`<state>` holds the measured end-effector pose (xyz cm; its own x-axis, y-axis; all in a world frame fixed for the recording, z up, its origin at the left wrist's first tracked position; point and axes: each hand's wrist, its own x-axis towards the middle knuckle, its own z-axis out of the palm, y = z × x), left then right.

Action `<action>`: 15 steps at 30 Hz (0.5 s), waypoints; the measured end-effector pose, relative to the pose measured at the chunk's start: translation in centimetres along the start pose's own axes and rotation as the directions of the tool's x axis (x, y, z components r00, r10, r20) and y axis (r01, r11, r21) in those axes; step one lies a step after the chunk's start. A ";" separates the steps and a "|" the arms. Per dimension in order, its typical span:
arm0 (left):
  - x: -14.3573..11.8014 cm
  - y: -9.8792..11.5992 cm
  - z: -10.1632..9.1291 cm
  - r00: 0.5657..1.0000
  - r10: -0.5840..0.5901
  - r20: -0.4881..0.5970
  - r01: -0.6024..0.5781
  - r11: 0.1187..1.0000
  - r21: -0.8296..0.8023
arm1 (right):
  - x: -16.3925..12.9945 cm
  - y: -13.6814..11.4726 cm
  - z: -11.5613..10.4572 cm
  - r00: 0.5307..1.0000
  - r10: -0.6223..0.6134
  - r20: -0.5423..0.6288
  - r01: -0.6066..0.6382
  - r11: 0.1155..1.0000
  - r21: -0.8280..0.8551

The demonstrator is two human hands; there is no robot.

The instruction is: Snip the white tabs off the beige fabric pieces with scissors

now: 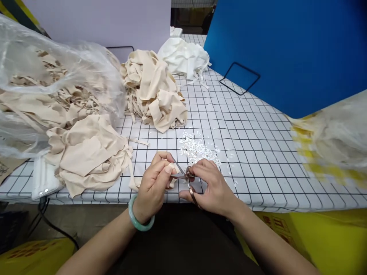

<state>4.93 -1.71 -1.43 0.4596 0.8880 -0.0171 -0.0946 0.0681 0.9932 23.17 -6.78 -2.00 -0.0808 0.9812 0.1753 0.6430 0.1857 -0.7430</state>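
My left hand (155,183), with a green bangle on its wrist, pinches the end of a beige fabric strip (132,179) at the table's front edge. My right hand (213,187) grips small copper-coloured scissors (186,177), their blades open against the strip end held by the left fingers. The strip leads left to a heap of beige fabric pieces (88,154). A scatter of tiny white clippings (197,147) lies on the grid-patterned tablecloth (252,152) just beyond the hands.
A clear plastic bag of beige strips (48,88) fills the left. A second beige pile (155,91) and white fabric (183,57) lie behind. A blue board (286,49) stands at the right, with a clear bag (335,137) and yellow box (329,240) below it.
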 end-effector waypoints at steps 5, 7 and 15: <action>0.2 -0.7 0.4 0.999 -0.022 0.048 0.019 0.998 0.061 | -1.0 0.8 -0.3 1.000 -0.027 -0.003 0.027 1.000 -0.007; 0.3 -0.7 0.5 0.998 -0.013 0.066 0.008 0.997 0.082 | -1.2 1.0 -0.3 0.998 -0.056 -0.014 0.056 0.998 -0.002; 0.5 -0.6 0.7 0.991 0.072 0.112 -0.087 0.986 0.139 | -1.0 1.3 -0.2 0.997 -0.076 -0.024 0.076 0.997 0.019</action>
<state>5.81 -1.61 -1.99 0.5480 0.8338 0.0674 -0.0103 -0.0738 0.9972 24.23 -7.50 -3.00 -0.1111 0.9628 0.2462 0.6200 0.2608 -0.7400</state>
